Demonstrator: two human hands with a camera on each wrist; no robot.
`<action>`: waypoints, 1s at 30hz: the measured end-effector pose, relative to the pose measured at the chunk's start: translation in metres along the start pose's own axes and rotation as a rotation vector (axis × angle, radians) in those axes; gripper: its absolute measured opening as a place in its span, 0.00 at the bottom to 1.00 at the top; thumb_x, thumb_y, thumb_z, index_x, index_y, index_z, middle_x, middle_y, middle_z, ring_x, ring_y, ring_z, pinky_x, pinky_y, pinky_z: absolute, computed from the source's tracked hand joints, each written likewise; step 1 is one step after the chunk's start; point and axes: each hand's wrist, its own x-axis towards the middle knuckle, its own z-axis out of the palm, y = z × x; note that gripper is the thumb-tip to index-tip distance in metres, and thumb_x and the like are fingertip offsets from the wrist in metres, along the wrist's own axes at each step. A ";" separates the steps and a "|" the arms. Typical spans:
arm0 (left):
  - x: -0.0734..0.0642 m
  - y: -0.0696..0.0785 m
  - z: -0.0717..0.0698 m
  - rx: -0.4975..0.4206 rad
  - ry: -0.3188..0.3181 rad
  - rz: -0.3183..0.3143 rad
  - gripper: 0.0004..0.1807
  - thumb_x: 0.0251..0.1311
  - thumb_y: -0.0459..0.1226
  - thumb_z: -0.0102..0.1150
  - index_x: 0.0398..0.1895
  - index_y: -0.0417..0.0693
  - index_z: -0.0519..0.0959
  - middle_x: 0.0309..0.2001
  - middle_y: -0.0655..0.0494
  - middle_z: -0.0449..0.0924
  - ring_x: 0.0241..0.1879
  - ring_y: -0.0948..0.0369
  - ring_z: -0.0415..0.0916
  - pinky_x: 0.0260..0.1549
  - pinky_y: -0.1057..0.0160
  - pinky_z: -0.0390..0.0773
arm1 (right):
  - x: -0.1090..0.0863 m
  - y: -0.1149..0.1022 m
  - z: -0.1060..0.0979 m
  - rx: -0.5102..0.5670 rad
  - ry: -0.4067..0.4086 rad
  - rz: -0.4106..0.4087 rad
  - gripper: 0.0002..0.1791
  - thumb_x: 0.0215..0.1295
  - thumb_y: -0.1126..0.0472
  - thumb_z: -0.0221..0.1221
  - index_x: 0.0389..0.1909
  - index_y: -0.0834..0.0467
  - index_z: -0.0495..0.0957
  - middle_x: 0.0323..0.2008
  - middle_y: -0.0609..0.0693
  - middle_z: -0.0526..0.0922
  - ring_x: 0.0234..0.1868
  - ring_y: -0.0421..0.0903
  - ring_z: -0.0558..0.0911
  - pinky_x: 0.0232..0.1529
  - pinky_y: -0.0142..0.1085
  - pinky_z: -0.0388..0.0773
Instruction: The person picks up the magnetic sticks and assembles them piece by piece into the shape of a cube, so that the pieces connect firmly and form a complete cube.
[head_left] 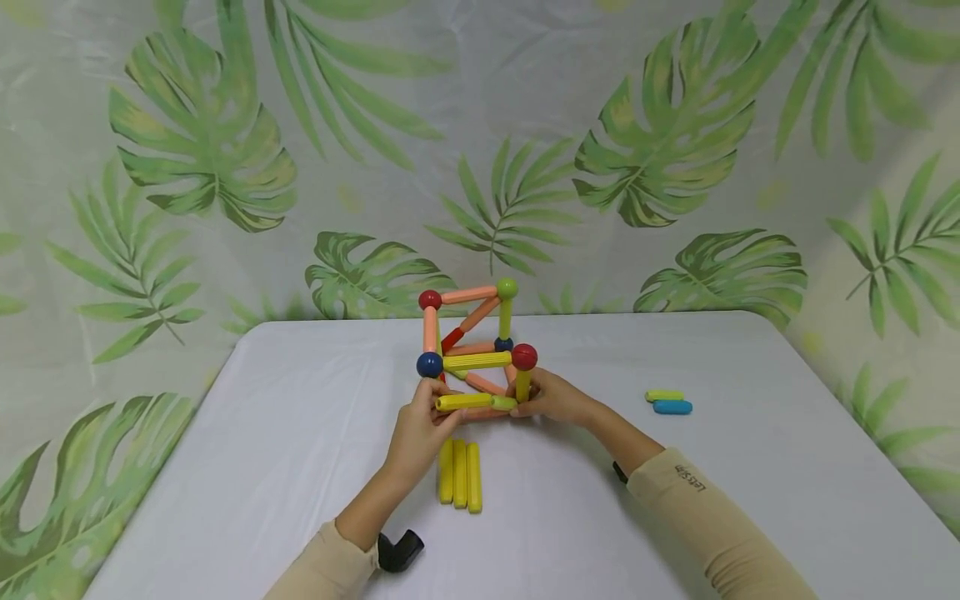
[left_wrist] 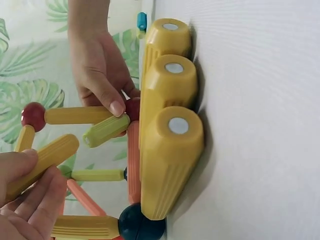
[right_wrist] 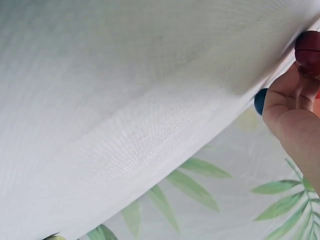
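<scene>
A box-like frame of magnetic rods and balls stands on the table, with a yellow rod (head_left: pixel 477 361) along its upper front between a blue ball (head_left: pixel 430 364) and a red ball (head_left: pixel 524 357). My left hand (head_left: pixel 412 429) pinches a loose yellow rod (left_wrist: pixel 50 157) at the frame's lower front. At the lower right corner my right hand (head_left: pixel 558 398) pinches another red ball (left_wrist: pixel 133 107), its thumb right beside a short light-green rod (left_wrist: pixel 106 131) that sticks out from that ball. In the right wrist view the fingertips (right_wrist: pixel 287 85) sit against the red ball.
Three yellow rods (head_left: pixel 460 475) lie side by side in front of the frame. Off to the right lie a green rod (head_left: pixel 664 395) and a blue rod (head_left: pixel 672 407). A leaf-patterned cloth (head_left: pixel 360 167) hangs behind the white table (head_left: pixel 300 467).
</scene>
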 end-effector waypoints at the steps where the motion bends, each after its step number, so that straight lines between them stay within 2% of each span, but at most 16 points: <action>1: 0.000 0.000 0.001 0.022 -0.005 0.001 0.17 0.50 0.30 0.63 0.40 0.43 0.66 0.38 0.49 0.79 0.35 0.62 0.78 0.31 0.71 0.76 | 0.000 -0.001 0.000 -0.004 0.000 -0.009 0.15 0.54 0.67 0.62 0.41 0.67 0.72 0.34 0.53 0.74 0.35 0.49 0.71 0.38 0.38 0.69; 4: 0.000 0.000 0.003 0.069 -0.014 0.009 0.17 0.50 0.32 0.63 0.40 0.45 0.66 0.36 0.51 0.79 0.33 0.64 0.78 0.31 0.71 0.76 | -0.005 -0.015 -0.001 0.002 0.002 -0.002 0.15 0.54 0.69 0.62 0.42 0.69 0.71 0.35 0.54 0.75 0.36 0.50 0.71 0.40 0.40 0.69; 9: 0.000 0.000 0.001 0.092 0.022 0.071 0.18 0.50 0.33 0.63 0.42 0.45 0.67 0.35 0.55 0.78 0.33 0.63 0.77 0.32 0.69 0.76 | -0.006 -0.018 -0.001 -0.004 0.005 0.011 0.15 0.54 0.69 0.62 0.42 0.69 0.71 0.35 0.55 0.75 0.37 0.51 0.71 0.41 0.41 0.69; 12: 0.000 0.002 0.000 0.052 0.045 0.117 0.18 0.52 0.31 0.62 0.45 0.46 0.68 0.38 0.55 0.76 0.35 0.61 0.76 0.33 0.67 0.76 | -0.003 -0.009 0.000 -0.003 0.005 0.015 0.15 0.54 0.68 0.62 0.41 0.68 0.72 0.35 0.54 0.75 0.37 0.50 0.72 0.41 0.40 0.69; 14: -0.001 0.003 -0.001 -0.003 0.048 0.121 0.18 0.53 0.28 0.59 0.46 0.46 0.67 0.41 0.53 0.73 0.37 0.60 0.76 0.35 0.66 0.76 | 0.000 -0.002 0.000 -0.006 0.006 0.016 0.15 0.54 0.67 0.62 0.41 0.67 0.72 0.35 0.53 0.75 0.37 0.50 0.71 0.40 0.40 0.69; 19: -0.003 0.007 -0.001 -0.123 -0.043 0.070 0.21 0.55 0.22 0.49 0.51 0.41 0.61 0.45 0.45 0.64 0.38 0.55 0.74 0.38 0.63 0.75 | 0.004 0.012 0.002 -0.003 0.015 0.034 0.16 0.53 0.62 0.64 0.42 0.62 0.73 0.35 0.51 0.75 0.36 0.48 0.72 0.39 0.39 0.69; 22: -0.002 0.008 -0.001 -0.145 -0.113 0.027 0.26 0.55 0.22 0.50 0.56 0.38 0.56 0.46 0.43 0.66 0.35 0.56 0.73 0.36 0.64 0.76 | 0.004 0.015 0.001 -0.004 0.011 0.007 0.16 0.53 0.61 0.64 0.41 0.59 0.73 0.35 0.49 0.75 0.36 0.48 0.71 0.39 0.39 0.69; 24: -0.002 0.007 0.000 -0.124 -0.136 0.018 0.27 0.55 0.23 0.53 0.57 0.39 0.56 0.46 0.44 0.69 0.35 0.59 0.74 0.35 0.65 0.75 | 0.004 0.016 0.002 -0.016 0.008 -0.028 0.14 0.53 0.60 0.64 0.39 0.59 0.72 0.34 0.49 0.75 0.35 0.47 0.71 0.37 0.38 0.69; 26: -0.002 0.007 -0.001 -0.063 -0.139 0.038 0.26 0.55 0.26 0.55 0.56 0.41 0.60 0.45 0.48 0.72 0.34 0.62 0.73 0.33 0.67 0.75 | 0.004 0.016 0.002 -0.018 0.007 -0.045 0.13 0.54 0.60 0.64 0.38 0.58 0.72 0.33 0.49 0.74 0.35 0.47 0.70 0.36 0.37 0.69; 30: -0.001 0.007 -0.004 0.161 -0.127 0.124 0.19 0.56 0.32 0.57 0.52 0.46 0.71 0.44 0.56 0.75 0.36 0.63 0.71 0.36 0.66 0.75 | 0.004 0.014 0.003 0.010 0.004 -0.009 0.12 0.54 0.60 0.63 0.37 0.58 0.73 0.34 0.50 0.73 0.36 0.48 0.70 0.36 0.37 0.69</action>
